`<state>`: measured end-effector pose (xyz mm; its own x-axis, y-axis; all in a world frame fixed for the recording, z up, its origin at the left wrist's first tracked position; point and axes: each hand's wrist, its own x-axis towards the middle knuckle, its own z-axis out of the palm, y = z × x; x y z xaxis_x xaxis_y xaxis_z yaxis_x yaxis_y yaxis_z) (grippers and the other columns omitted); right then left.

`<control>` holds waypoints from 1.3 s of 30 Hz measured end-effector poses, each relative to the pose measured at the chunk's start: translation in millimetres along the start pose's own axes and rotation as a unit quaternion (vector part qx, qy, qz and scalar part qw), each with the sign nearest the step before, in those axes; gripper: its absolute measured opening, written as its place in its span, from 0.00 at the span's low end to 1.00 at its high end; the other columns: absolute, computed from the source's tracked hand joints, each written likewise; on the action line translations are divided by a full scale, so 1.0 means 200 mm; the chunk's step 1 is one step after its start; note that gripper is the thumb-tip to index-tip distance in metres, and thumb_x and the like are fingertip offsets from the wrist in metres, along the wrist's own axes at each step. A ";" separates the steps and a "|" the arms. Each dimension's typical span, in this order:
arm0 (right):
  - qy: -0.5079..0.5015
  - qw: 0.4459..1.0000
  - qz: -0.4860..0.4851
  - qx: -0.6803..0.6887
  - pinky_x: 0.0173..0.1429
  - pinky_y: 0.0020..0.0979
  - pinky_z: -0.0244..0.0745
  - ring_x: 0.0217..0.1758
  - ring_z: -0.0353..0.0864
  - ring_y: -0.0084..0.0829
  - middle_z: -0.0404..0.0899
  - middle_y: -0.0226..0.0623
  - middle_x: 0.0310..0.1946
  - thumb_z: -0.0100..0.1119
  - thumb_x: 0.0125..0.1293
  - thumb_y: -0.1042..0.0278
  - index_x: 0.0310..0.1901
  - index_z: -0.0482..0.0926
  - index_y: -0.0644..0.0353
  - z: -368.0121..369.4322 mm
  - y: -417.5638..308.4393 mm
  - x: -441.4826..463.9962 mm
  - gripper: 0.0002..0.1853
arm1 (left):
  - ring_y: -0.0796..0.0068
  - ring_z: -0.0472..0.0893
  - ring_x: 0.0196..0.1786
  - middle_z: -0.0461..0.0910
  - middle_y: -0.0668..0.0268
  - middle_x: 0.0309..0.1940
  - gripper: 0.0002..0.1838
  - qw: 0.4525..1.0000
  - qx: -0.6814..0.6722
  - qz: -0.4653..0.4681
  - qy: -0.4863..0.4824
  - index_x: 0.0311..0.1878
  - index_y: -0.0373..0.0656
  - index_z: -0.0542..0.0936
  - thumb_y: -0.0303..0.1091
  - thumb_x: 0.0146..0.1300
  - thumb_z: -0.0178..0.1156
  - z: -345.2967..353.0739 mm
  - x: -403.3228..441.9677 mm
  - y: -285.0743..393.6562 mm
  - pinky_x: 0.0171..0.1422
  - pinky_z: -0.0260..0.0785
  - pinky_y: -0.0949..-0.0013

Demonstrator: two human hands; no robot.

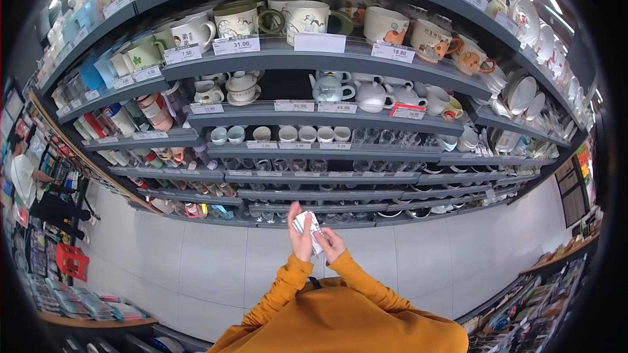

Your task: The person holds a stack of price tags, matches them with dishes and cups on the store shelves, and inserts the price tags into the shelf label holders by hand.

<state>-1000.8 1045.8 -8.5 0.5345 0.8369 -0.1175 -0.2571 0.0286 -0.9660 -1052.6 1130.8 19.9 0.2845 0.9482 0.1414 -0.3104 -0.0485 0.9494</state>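
Observation:
In front of my body, low over the floor, I hold a small bundle of white price labels with dark print. My left hand is closed around its left side, with the thumb across the front. The fingers of my right hand pinch its lower right edge. The print is too small to read. Ahead is a grey shelf unit with price labels along its edges. A blank white label sits below a large floral mug.
Teapots, small cups and glasses fill the lower shelves. Plates stand at the right. At the left are a person and a red basket on the tiled floor. More goods stand behind right.

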 end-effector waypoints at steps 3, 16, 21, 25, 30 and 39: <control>0.037 0.999 0.005 0.005 0.41 0.19 0.70 0.38 0.72 0.14 0.78 0.29 0.36 0.53 0.71 0.63 0.48 0.74 0.64 0.05 0.01 0.01 0.13 | 0.67 0.75 0.54 0.73 0.55 0.56 0.29 0.918 -0.207 -0.319 0.109 0.68 0.44 0.61 0.29 0.65 0.57 -0.02 -0.01 0.12 0.58 0.68 0.68; -0.174 0.944 0.221 -0.174 0.19 0.24 0.70 0.19 0.75 0.23 0.78 0.34 0.30 0.52 0.69 0.51 0.50 0.72 0.59 0.03 -0.14 0.03 0.20 | 0.71 0.77 0.32 0.73 0.63 0.35 0.23 0.931 -0.270 -0.240 0.047 0.64 0.52 0.61 0.30 0.66 0.51 -0.30 -0.13 0.11 0.36 0.75 0.66; 0.017 0.881 -0.349 -0.318 0.31 0.27 0.72 0.27 0.79 0.25 0.80 0.36 0.36 0.60 0.64 0.62 0.42 0.77 0.60 0.05 -0.74 0.51 0.11 | 0.72 0.77 0.28 0.74 0.63 0.34 0.18 0.889 -0.208 -0.401 -0.076 0.59 0.48 0.64 0.32 0.67 0.53 -0.47 -0.32 0.13 0.31 0.74 0.67; 0.097 0.793 -0.384 -0.463 0.37 0.36 0.75 0.33 0.81 0.39 0.77 0.34 0.46 0.57 0.64 0.63 0.51 0.73 0.54 0.20 -1.18 0.83 0.14 | 0.74 0.76 0.31 0.74 0.64 0.35 0.24 0.790 -0.181 -0.514 -0.282 0.66 0.51 0.62 0.37 0.68 0.54 -0.56 -0.50 0.16 0.36 0.73 0.70; 0.118 0.699 -0.317 -0.630 0.43 0.42 0.76 0.40 0.82 0.44 0.82 0.38 0.39 0.57 0.63 0.57 0.40 0.82 0.52 0.18 -1.17 1.20 0.11 | 0.75 0.73 0.31 0.72 0.66 0.34 0.25 0.780 -0.231 -0.520 -0.260 0.69 0.50 0.59 0.40 0.71 0.49 -0.65 -0.44 0.22 0.39 0.71 0.71; 0.106 0.776 -0.382 -0.491 0.36 0.36 0.74 0.30 0.81 0.40 0.82 0.36 0.29 0.60 0.61 0.55 0.38 0.83 0.52 0.13 -1.23 1.09 0.11 | 0.70 0.80 0.42 0.77 0.63 0.42 0.24 0.871 -0.242 -0.395 -0.164 0.59 0.35 0.70 0.47 0.73 0.45 -0.64 -0.25 0.23 0.46 0.73 0.69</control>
<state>-842.1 1235.6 209.1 0.3758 0.6689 0.6414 0.8814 -0.0442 -0.4702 -1196.6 1121.9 19.7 0.8020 0.4802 -0.3552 -0.2226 0.7921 0.5683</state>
